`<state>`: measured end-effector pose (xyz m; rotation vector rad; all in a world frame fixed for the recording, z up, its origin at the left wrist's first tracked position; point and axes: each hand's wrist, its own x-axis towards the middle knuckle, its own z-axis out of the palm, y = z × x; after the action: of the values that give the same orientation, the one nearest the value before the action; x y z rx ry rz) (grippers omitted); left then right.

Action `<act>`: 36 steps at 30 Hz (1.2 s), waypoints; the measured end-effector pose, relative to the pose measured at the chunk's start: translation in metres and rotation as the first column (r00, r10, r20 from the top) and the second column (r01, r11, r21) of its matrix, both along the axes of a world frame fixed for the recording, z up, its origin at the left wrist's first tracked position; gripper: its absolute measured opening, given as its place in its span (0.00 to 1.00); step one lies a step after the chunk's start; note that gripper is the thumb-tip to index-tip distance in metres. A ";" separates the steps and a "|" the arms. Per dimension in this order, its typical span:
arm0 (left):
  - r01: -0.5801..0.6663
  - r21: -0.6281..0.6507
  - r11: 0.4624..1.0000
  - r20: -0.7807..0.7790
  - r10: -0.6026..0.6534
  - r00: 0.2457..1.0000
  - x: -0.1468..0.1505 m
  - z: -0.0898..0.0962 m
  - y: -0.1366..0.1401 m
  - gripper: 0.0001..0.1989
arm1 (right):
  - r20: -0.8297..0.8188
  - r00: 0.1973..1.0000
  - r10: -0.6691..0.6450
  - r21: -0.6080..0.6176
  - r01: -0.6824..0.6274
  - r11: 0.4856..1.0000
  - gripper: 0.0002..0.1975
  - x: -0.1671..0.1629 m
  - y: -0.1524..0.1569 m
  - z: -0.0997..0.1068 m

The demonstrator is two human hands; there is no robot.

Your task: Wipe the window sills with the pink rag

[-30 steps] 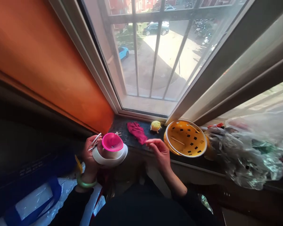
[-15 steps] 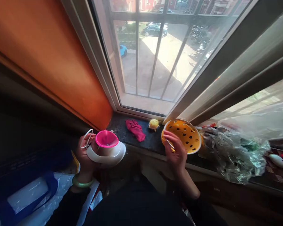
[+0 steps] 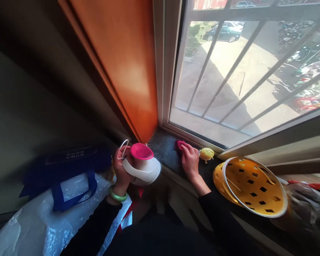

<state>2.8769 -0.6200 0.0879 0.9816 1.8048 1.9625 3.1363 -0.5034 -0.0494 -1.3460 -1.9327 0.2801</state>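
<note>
- Firstly, far left: one dark blue bag (image 3: 72,160), pale lettering on its side, against white plastic wrapping (image 3: 29,227).
- One left hand (image 3: 122,170), black sleeve, green bangle (image 3: 117,196) at the wrist; fingers closed about the side of the white appliance, some of them hidden behind it.
- One white cord (image 3: 125,141), looped upward at the left hand's fingers.
- One white appliance (image 3: 146,175), rounded, with a flared base; held clear of the dark sill, at its left end. Fitted on top, one pink cup (image 3: 142,152), open side up.
- One orange panel (image 3: 133,64), glossy, standing behind the appliance and meeting the window frame.
- One crimson cloth (image 3: 179,144), bunched on the dark sill (image 3: 164,147), near the foot of the barred window (image 3: 216,81).
- One right hand (image 3: 190,160), black sleeve; fingers together, clamped on the cloth, palm down.
- One yellow toy (image 3: 207,153), turtle-like, just right of the right hand, on the sill.
- One yellow basket (image 3: 230,167), pale rim, diamond-shaped openings, tilted; a slender stick-like piece inside.
- Far right: crumpled clear plastic (image 3: 313,202), cut off by the view's edge.
</note>
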 end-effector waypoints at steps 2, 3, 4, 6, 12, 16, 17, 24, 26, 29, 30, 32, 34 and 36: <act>0.014 -0.030 0.999 -0.057 -0.016 0.998 0.001 -0.003 0.000 0.15 | 0.060 0.996 -0.072 0.019 0.071 0.997 0.24 0.000 -0.005 -0.010; 0.021 -0.046 0.999 -0.084 -0.024 0.996 0.001 -0.004 0.000 0.15 | 0.083 0.993 -0.087 0.011 0.086 0.996 0.25 -0.004 -0.002 -0.014; 0.023 -0.060 0.998 -0.099 -0.029 0.995 0.002 -0.006 0.001 0.15 | 0.095 0.991 -0.091 -0.004 0.092 0.996 0.25 -0.011 0.003 -0.016; 0.010 -0.072 0.997 -0.104 -0.018 0.994 0.003 -0.010 0.003 0.15 | 0.086 0.994 -0.074 -0.042 0.078 0.996 0.25 -0.032 0.021 -0.017; -0.021 -0.091 0.996 -0.072 0.015 0.997 0.001 -0.024 0.008 0.16 | -0.013 0.997 0.077 -0.111 -0.078 0.991 0.24 -0.108 0.076 -0.001; -0.005 -0.095 0.995 -0.071 -0.002 0.998 0.000 -0.028 0.008 0.15 | -0.138 0.957 0.256 -0.152 -0.276 0.949 0.22 -0.119 0.090 0.003; -0.009 -0.091 0.996 -0.065 0.003 0.998 0.000 -0.029 0.008 0.15 | -0.179 0.949 0.260 -0.138 -0.286 0.948 0.22 -0.117 0.090 0.002; -0.004 -0.107 0.994 -0.063 -0.003 0.998 -0.003 -0.032 0.004 0.12 | -0.183 0.976 0.121 -0.080 -0.137 0.987 0.23 -0.131 0.096 -0.005; -0.007 -0.108 0.994 -0.076 -0.001 0.997 -0.005 -0.032 0.003 0.12 | -0.177 0.975 0.136 -0.134 -0.161 0.978 0.22 -0.140 0.102 -0.001; -0.009 -0.085 0.996 -0.086 0.002 0.996 -0.007 -0.031 0.004 0.12 | -0.197 0.923 0.330 -0.209 -0.368 0.906 0.20 -0.132 0.107 0.006; -0.009 -0.079 0.997 -0.084 0.002 0.996 -0.008 -0.031 0.004 0.12 | -0.213 0.896 0.389 -0.212 -0.431 0.877 0.20 -0.127 0.108 0.007; -0.008 -0.089 0.996 -0.081 0.000 0.997 -0.009 -0.032 0.004 0.12 | -0.235 0.889 0.393 -0.179 -0.437 0.881 0.20 -0.121 0.107 0.008; -0.014 -0.105 0.994 -0.085 0.005 0.996 -0.010 -0.033 0.004 0.11 | -0.215 0.933 0.289 -0.147 -0.324 0.935 0.22 -0.123 0.105 0.009; -0.025 -0.102 0.994 -0.092 0.015 0.996 -0.013 -0.032 0.003 0.12 | -0.165 0.961 0.222 -0.153 -0.248 0.957 0.24 -0.131 0.096 0.009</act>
<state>2.8640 -0.6172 0.0557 1.0389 1.9511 1.8431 3.0051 -0.4072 -0.0408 -1.1645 -1.9796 0.6595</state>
